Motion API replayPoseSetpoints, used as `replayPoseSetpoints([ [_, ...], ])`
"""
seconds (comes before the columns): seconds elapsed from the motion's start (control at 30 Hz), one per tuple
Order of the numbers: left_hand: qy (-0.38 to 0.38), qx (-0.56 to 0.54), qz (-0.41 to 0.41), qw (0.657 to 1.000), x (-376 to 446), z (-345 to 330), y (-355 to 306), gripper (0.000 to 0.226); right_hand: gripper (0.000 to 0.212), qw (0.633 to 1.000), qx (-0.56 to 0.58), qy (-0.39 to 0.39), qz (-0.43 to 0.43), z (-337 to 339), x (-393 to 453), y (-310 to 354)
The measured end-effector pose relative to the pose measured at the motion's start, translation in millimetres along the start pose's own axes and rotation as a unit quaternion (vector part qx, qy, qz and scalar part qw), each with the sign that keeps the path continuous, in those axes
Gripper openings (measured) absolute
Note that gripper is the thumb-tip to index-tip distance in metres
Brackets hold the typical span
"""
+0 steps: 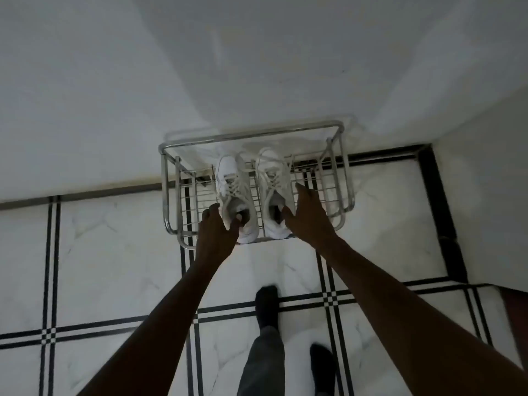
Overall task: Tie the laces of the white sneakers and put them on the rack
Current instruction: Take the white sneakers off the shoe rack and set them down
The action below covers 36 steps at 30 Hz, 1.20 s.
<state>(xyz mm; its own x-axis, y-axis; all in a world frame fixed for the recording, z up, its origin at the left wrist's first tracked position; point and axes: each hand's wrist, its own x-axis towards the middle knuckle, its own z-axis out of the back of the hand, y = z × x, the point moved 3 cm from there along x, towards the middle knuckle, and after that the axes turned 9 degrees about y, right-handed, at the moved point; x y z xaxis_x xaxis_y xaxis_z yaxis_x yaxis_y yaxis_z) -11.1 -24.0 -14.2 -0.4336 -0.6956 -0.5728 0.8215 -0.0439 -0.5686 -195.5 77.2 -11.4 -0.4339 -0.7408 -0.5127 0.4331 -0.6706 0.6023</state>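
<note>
1. The rack [257, 135] is a chrome wire one, pushed against the white wall [143, 81], sitting on the tiled floor [114, 252]. Its top shelf is thin parallel bars with a raised rail round the edge.
2. Both sneakers are on that top shelf, side by side and nearly touching, toes to the wall, heels toward the person. Nothing else is on that shelf as far as I can see.
3. The left sneaker [233, 184] and right sneaker [274, 178] both have laces crossed up the front. Lace ends trail toward the toes; whether there's a proper bow is too blurry to call.
4. The left hand [218, 230] has its thumb down in the left sneaker's opening and fingers on the outer side, so it's pinching the collar.
5. The right hand [307, 215] looks the same on the right sneaker: thumb at the opening, fingers spread along the outer side, index pointing up toward the wall.
6. Brands or writing: can't read any. There's some faint side detailing on the left sneaker, but it's mush at this light.
7. Down below you see a grey trouser leg [264, 364] and two feet in dark socks [267, 304] on the floor.
</note>
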Motion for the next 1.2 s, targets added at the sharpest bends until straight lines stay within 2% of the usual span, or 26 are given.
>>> replayPoseSetpoints([
  [0.1,0.010,-0.056,0.066,0.996,35.4,-10.0,24.4,0.061,0.062,0.999,0.026,0.007,-0.046,-19.9,30.4,-14.2],
  [0.2,0.033,-0.086,0.091,0.992,56.0,-19.5,38.6,0.055,0.059,0.994,0.057,0.033,-0.083,-35.4,51.3,-31.3],
  [0.27,0.027,-0.102,0.090,0.990,62.4,-22.3,44.3,0.057,0.059,0.992,0.075,0.045,-0.093,-39.7,57.5,-39.6],
  [0.37,0.041,-0.172,0.097,0.979,65.9,-30.6,54.1,0.049,0.047,0.992,0.080,0.052,-0.083,-42.7,61.1,-50.1],
  [0.5,0.016,-0.178,0.066,0.982,57.7,-30.1,56.2,0.046,0.037,0.996,0.075,0.028,-0.040,-41.6,55.8,-49.0],
  [0.6,-0.006,-0.194,0.050,0.980,43.3,-33.8,58.9,0.043,0.038,0.993,0.104,0.040,-0.039,-43.3,39.1,-47.6],
  [0.9,-0.079,-0.195,0.001,0.978,-68.8,-73.5,82.9,0.057,0.058,0.992,0.120,-0.029,0.041,-66.6,-80.6,-57.5],
  [1.1,-0.098,-0.181,0.010,0.978,-157.3,-133.4,137.0,0.057,0.062,0.994,0.087,-0.032,0.055,-119.6,-166.2,-112.3],
  [1.2,-0.079,-0.194,0.015,0.978,-183.6,-172.2,170.2,0.056,0.061,0.996,0.080,-0.015,0.046,-157.0,-195.0,-149.8],
])
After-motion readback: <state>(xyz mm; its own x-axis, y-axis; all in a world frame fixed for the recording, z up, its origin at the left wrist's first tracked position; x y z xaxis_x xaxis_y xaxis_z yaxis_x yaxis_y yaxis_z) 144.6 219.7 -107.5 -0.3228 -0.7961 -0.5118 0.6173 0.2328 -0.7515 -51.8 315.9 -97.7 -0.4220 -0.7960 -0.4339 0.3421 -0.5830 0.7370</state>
